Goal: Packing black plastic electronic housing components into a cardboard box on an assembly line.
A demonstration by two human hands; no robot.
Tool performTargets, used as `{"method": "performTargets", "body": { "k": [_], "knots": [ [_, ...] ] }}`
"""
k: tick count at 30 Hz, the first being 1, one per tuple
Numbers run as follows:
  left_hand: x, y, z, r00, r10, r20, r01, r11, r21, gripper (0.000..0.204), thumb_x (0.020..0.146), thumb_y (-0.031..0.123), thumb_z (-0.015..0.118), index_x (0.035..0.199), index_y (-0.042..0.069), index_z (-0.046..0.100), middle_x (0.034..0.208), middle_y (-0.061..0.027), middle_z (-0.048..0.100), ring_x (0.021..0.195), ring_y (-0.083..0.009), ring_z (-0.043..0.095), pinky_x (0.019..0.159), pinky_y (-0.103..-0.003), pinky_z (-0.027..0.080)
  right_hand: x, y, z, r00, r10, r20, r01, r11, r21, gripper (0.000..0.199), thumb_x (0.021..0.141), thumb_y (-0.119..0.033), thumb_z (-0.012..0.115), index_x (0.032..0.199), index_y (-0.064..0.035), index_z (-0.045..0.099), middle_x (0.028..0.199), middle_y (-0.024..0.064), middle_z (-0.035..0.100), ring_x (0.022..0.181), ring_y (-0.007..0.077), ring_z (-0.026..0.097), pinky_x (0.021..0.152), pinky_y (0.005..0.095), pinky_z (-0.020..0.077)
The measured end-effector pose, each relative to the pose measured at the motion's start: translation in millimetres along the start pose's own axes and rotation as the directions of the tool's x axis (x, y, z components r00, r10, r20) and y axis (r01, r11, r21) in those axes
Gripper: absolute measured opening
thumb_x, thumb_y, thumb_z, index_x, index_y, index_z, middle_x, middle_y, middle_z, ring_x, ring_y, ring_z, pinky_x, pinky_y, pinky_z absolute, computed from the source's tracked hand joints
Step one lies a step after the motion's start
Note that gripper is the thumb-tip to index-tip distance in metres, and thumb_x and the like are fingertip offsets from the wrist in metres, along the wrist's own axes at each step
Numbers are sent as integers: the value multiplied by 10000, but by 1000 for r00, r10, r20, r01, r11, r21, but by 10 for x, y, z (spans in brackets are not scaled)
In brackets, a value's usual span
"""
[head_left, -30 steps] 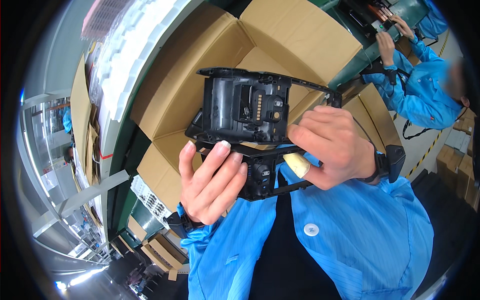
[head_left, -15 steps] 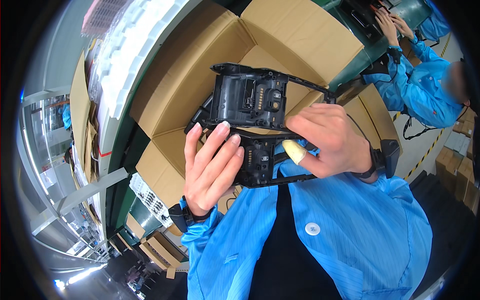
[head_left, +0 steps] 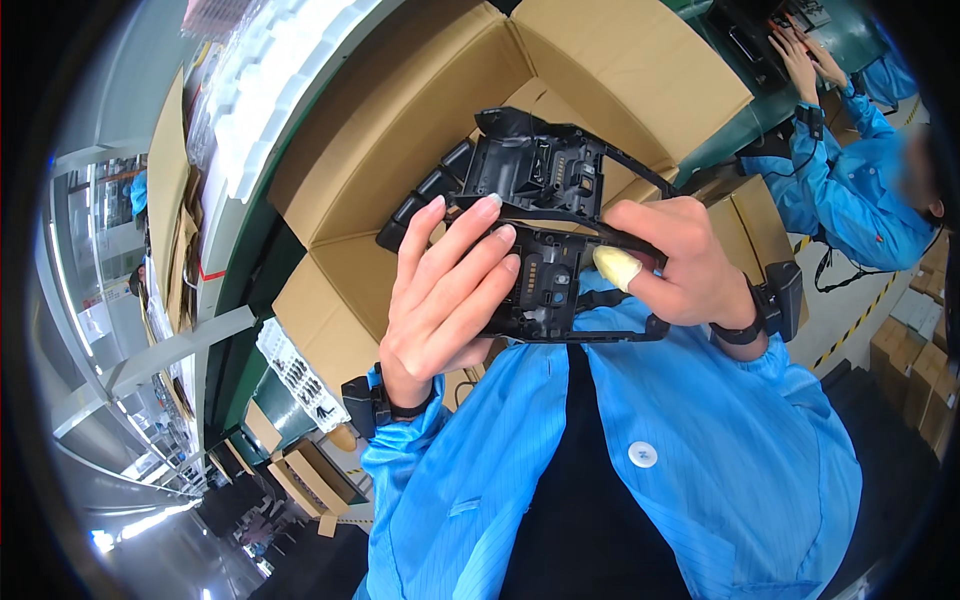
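Note:
Two black plastic housings are in my hands over an open cardboard box, one above the other. The upper housing (head_left: pixel 530 165) is tilted, with a hollow bay, a row of gold contacts and a long open frame arm. Close below it, the lower housing (head_left: pixel 548 285) carries similar contacts and an open frame. My left hand (head_left: pixel 445 290) wraps round their left ends, fingertips over the seam between them. My right hand (head_left: pixel 685 255) grips their frame arms at the right, fingers curled; a yellow cover is on its thumb. My right fingertips are partly hidden.
Around the housings opens the cardboard box (head_left: pixel 400 130), flaps spread, with several black parts (head_left: pixel 432 190) inside. White plastic trays (head_left: pixel 290 80) lie on the left bench. At the upper right, a person in a blue coat (head_left: pixel 870 190) works at a green table. Smaller cartons (head_left: pixel 905 340) stand at the right.
Both housings have shifted right and slightly up in view, the upper one tilting more. My hands moved with them, still holding. More of the black parts behind shows.

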State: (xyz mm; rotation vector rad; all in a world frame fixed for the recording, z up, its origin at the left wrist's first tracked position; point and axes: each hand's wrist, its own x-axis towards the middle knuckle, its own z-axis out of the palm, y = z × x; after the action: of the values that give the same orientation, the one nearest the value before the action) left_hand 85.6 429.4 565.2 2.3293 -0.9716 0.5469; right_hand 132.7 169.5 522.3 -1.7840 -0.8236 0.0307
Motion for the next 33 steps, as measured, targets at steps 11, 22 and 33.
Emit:
{"method": "performTargets", "body": {
  "k": [11,22,33],
  "knots": [
    [-45,-6,51,996,-52,-69,54,998,22,434,577,29,709,1003,-56,712,1073,-211,730,1183,-436,658,1089,-650,379,-22,48,45,999,44,10,-44,997,58,157,817,-85,685,915,2,598,557,126,473,465,294,501,474,405,351],
    [12,-31,121,979,-165,-124,137,969,-206,388,532,44,708,906,-56,733,1008,-209,743,1181,-484,644,1115,-647,338,-44,115,10,975,203,89,-219,944,246,206,837,-134,684,947,31,627,616,134,517,501,225,460,499,345,357],
    [55,-220,201,962,-236,-139,89,750,-656,302,573,104,878,784,-46,723,910,-208,761,1143,-498,656,1095,-692,317,-148,234,16,902,387,190,-412,646,642,261,881,-126,727,1047,53,636,744,-4,587,678,62,492,581,245,386]
  ]
}}
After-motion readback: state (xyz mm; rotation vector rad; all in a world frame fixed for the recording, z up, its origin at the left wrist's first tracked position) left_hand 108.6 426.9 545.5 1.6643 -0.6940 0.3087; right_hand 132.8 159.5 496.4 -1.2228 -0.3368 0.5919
